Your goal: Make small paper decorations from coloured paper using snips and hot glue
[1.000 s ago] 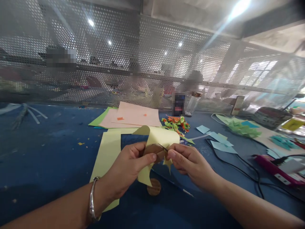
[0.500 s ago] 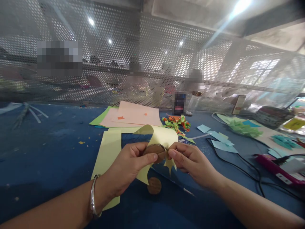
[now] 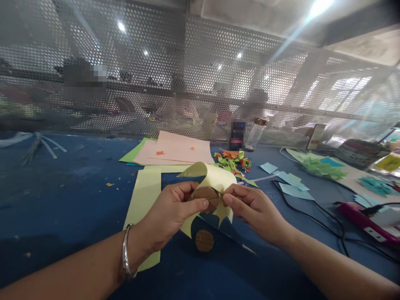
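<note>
A round brown cardboard disc [image 3: 204, 194] is pinched in my left hand [image 3: 175, 208] against a curled sheet of pale yellow paper [image 3: 220, 177]. The sheet has a jagged, cut-out lower edge. My right hand [image 3: 250, 206] is closed at the disc's right rim, its thumb and forefinger on a thin dark tool [image 3: 220, 193]. Most of that tool is hidden, so I cannot make out its kind. Below my hands a second brown disc [image 3: 204, 241] lies on the blue table [image 3: 78, 208]. A yellow paper strip [image 3: 143, 196] lies under my left wrist.
Pink sheets [image 3: 184, 148] lie on green paper at the back, beside orange and green scraps [image 3: 234, 161]. A clear bottle [image 3: 256, 134] stands against the perforated metal screen [image 3: 140, 83]. To the right are light blue pieces [image 3: 295, 191], a black cable [image 3: 325, 216] and a magenta power strip [image 3: 365, 221].
The view has shifted slightly. My hands keep the disc and paper together, and the thin tool stays at the disc's upper right edge, with the paper tilted a little differently.
</note>
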### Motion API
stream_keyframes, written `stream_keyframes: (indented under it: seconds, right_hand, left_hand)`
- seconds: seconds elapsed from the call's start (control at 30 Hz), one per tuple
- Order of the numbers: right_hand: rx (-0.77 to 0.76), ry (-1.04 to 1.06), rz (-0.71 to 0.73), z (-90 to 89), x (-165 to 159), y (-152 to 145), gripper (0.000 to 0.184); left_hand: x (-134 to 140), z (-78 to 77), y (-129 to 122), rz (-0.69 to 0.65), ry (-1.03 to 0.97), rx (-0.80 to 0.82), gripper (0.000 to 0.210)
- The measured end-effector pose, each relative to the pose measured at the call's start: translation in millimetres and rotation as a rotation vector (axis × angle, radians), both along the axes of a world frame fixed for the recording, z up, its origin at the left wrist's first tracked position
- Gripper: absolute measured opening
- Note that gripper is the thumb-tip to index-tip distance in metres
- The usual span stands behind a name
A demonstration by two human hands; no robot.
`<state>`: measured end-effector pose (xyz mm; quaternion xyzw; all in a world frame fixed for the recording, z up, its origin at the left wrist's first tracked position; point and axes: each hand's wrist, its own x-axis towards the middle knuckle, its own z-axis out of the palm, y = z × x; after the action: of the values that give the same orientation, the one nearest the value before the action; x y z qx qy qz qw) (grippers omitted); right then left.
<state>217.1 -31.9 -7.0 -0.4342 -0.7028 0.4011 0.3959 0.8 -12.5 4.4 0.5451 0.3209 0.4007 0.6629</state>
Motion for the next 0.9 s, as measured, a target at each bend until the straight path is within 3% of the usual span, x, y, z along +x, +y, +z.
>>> stream_keyframes:
  seconds: [0.4,0.67,0.9]
  right_hand:
    - [0.037,-0.05,-0.012,2.6,0.9,-0.6,0.033]
    - [0.122,-0.13,-0.018,9.7,0.6,-1.9,0.033]
    - [0.109,-0.163,-0.018,9.9,2.9,0.0,0.032]
  left_hand:
    - [-1.3,-1.5,0.5,-0.045,-0.02,-0.019,0.032]
    - [-1.5,-0.2,2.3,-0.052,0.04,0.016,0.033]
    - [-0.6,-1.6,2.8,-0.016,0.033,0.046,0.026]
